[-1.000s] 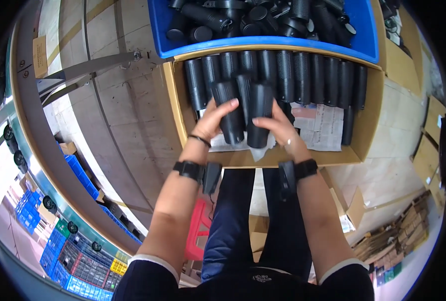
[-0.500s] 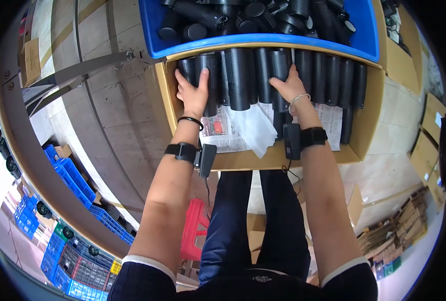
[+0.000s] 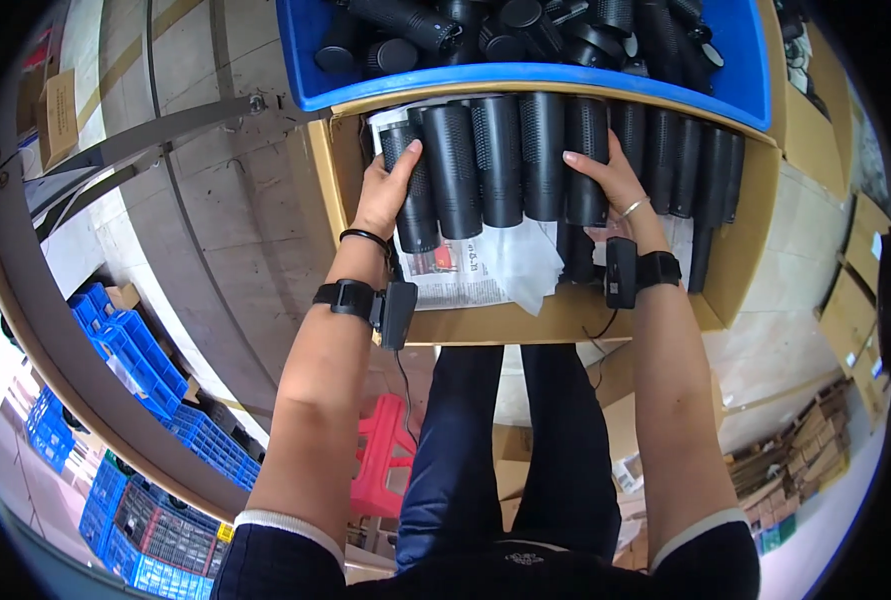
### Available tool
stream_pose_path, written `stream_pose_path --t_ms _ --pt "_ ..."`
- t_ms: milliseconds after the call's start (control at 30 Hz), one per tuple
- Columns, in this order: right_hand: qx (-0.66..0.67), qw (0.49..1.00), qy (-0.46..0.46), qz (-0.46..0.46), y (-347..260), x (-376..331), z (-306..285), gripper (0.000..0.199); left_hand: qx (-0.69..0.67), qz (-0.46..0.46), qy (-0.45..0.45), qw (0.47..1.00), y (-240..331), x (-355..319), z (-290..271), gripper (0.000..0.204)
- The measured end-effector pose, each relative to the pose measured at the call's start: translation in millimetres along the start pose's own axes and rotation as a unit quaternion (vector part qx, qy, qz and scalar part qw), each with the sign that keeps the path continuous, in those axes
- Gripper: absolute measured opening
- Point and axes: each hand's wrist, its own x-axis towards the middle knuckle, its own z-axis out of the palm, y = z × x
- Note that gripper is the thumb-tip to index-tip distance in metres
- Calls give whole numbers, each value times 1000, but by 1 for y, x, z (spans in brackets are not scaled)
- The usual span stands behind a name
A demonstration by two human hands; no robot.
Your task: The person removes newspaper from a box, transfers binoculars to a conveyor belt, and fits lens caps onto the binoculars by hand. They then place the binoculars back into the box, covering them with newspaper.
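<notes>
A row of several black cylinders with dotted, textured sides stands between my hands, lifted a little and leaning slightly. My left hand presses the left end of the row, thumb in front and fingers behind. At the right end, my right hand grips the last cylinder the same way. Around them is an open cardboard box. Printed newspaper and a thin white sheet line it. More black cylinders stand against its right side. My fingers behind the row are hidden.
Beyond the box is a blue bin heaped with loose black cylinders and caps. A grey metal frame stands at left. A red plastic stool is by my legs. Blue crates sit lower left, flattened cardboard lower right.
The row between my hands has come toward me and shifted slightly right, evenly lined up. Newspaper now shows behind it. My right hand has moved right, along with the cylinders.
</notes>
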Motion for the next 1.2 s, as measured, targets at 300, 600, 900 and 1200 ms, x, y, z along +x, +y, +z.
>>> stream_pose_path --t_ms 300,600,900,1200 --pt "260 960 -68 82 -3 -21 4 84 -240 -100 -123 958 -10 -4 -13 57" --pt "407 892 -90 175 16 -19 1 41 -420 -140 -276 853 -20 5 1 47" --pt "437 861 -193 173 26 -4 1 47 -458 -152 -300 823 -26 7 -10 53" --pt "431 850 -245 175 50 -42 -15 56 -410 -158 -277 854 -49 -16 -13 57"
